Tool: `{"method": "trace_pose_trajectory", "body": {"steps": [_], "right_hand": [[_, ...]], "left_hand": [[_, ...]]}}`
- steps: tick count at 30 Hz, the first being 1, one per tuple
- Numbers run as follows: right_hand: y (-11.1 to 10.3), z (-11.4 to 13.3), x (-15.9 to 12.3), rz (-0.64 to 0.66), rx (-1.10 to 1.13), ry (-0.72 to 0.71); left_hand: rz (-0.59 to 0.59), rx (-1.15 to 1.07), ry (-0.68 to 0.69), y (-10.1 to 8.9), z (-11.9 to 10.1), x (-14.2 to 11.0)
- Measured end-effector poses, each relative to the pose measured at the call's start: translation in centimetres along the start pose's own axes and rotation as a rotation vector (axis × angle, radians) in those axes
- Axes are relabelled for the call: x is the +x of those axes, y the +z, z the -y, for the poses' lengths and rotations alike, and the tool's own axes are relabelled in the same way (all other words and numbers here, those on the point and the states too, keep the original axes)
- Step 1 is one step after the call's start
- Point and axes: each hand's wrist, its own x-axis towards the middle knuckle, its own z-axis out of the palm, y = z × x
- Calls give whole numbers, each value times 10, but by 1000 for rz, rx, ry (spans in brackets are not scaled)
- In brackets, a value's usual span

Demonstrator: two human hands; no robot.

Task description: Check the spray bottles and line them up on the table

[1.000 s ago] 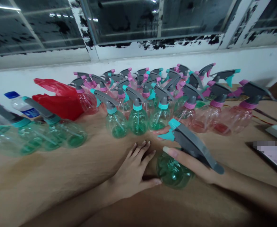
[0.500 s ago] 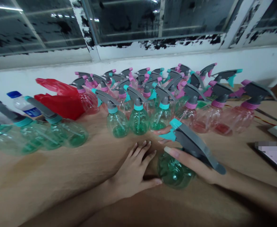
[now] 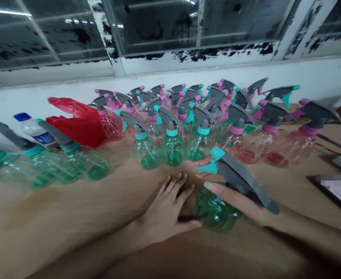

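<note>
A green spray bottle (image 3: pixel 217 211) with a grey and turquoise trigger head stands at the front of the table, right of centre. My right hand (image 3: pixel 237 199) is wrapped round its neck, thumb on the near side and other fingertips showing beyond the trigger. My left hand (image 3: pixel 167 211) lies flat on the wood just left of the bottle, fingers spread and holding nothing. Its thumb tip reaches the bottle's side; whether it touches, I cannot tell. Directly beyond the hands are several green spray bottles (image 3: pixel 172 149) with turquoise collars.
Pink spray bottles (image 3: pixel 292 145) crowd the back and right, mixed with green ones. More green bottles (image 3: pixel 85 162) stand at the left, near a water bottle (image 3: pixel 30 126) and a red plastic bag (image 3: pixel 80 128). A dark-edged phone-like device (image 3: pixel 336 193) lies at right. Windows rise behind.
The whole view has shifted slightly, so everything sits a little further right. Both hands and the held spray bottle keep the same pose.
</note>
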Motion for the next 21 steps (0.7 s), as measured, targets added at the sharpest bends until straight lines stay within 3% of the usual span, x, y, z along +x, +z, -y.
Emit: {"method": "trace_pose_trajectory", "body": {"steps": [6, 12, 17, 21], "right_hand": [[11, -1, 1, 38, 79, -2], [50, 13, 24, 117, 39, -144], [91, 18, 52, 60, 14, -345], [110, 17, 67, 124, -50, -410]], "left_hand": [[-81, -186, -4, -10, -13, -9], [-282, -318, -161, -22, -20, -40], [-402, -229, -311, -36, -6, -72], [-471, -125, -289, -49, 14, -94]]}}
